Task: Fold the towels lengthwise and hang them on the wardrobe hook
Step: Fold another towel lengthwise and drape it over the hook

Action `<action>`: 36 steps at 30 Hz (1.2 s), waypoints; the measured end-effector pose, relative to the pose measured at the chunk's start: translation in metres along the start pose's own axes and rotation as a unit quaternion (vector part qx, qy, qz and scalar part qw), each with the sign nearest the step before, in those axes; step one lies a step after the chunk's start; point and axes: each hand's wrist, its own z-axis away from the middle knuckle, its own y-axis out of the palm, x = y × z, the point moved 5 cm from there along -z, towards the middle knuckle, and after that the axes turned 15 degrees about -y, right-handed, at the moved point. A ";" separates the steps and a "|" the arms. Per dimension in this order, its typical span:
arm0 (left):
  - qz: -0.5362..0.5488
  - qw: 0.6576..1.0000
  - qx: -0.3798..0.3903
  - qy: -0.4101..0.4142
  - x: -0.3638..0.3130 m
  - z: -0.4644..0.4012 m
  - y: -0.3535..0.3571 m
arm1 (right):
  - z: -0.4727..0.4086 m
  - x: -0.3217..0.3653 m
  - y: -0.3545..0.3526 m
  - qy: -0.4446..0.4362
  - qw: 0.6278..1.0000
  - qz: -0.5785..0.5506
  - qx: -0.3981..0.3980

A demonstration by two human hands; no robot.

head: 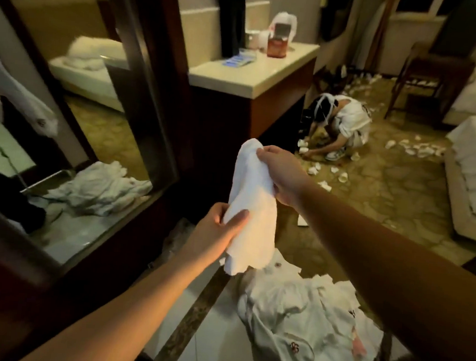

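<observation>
Head view: both arms outstretched. Right hand [281, 175] pinches white towel [250, 209] at top end; left hand [218, 230] grips lower edge, thumb on cloth. Towel hangs bunched, narrow.

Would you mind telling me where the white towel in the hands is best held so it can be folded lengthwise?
Probably at its two ends. The white towel hangs bunched between the hands: the right hand pinches the top end, the left hand grips lower down its side. I would slide the left hand's fingers down to the loose bottom edge, coming from the left, so the long edges can meet.
</observation>
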 end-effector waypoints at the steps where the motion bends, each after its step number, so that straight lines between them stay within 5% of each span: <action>1: 0.012 1.000 0.007 -0.009 0.009 0.011 -0.009 | 0.008 0.008 0.011 0.008 1.000 -0.023 -0.014; 7: 0.129 0.990 0.012 -0.063 0.091 0.093 -0.086 | 0.081 0.057 0.106 0.025 0.995 -0.055 -0.075; 11: 0.117 0.991 0.023 -0.066 0.135 0.153 -0.132 | 0.133 0.085 0.168 0.023 0.994 -0.067 -0.081; 17: 0.152 0.986 -0.048 -0.050 0.172 0.232 -0.195 | 0.190 0.115 0.234 0.030 0.993 -0.093 -0.063; 29: 0.337 0.934 -0.111 -0.031 0.210 0.422 -0.296 | 0.363 0.115 0.357 0.107 0.985 -0.089 0.106; 33: 0.364 0.920 -0.135 -0.053 0.226 0.479 -0.313 | 0.426 0.110 0.388 0.053 0.978 -0.015 0.200; 36: 0.390 0.906 -0.154 -0.061 0.241 0.514 -0.334 | 0.465 0.127 0.398 -0.100 0.958 0.140 0.228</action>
